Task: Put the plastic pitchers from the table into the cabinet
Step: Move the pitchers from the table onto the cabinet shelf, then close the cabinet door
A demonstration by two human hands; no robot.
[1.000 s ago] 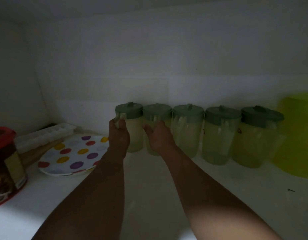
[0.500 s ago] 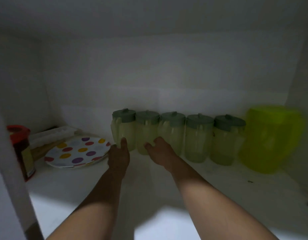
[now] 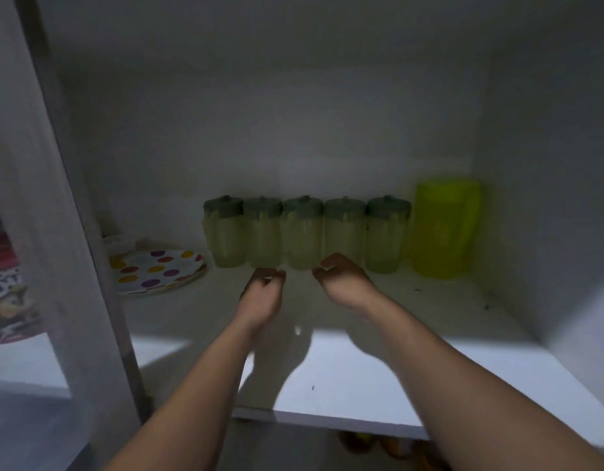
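Observation:
Several pale green plastic pitchers with grey-green lids stand in a row at the back of the white cabinet shelf (image 3: 344,368), from the leftmost pitcher (image 3: 226,239) to the rightmost pitcher (image 3: 384,243). My left hand (image 3: 261,294) hovers just in front of the second pitcher (image 3: 263,239), fingers loosely curled, holding nothing. My right hand (image 3: 341,277) hangs before the third pitcher (image 3: 300,239) and fourth, also empty with fingers apart. Neither hand touches a pitcher.
A large bright lime container (image 3: 443,229) stands at the row's right end near the cabinet's right wall. A polka-dot plate (image 3: 158,270) lies at the left. The cabinet's door frame (image 3: 90,232) rises on the left, with a printed package (image 3: 8,294) beyond it.
Both hands have let go of the two left pitchers and drawn back toward me. The view has pulled away from the shelf, so the cabinet frame now shows.

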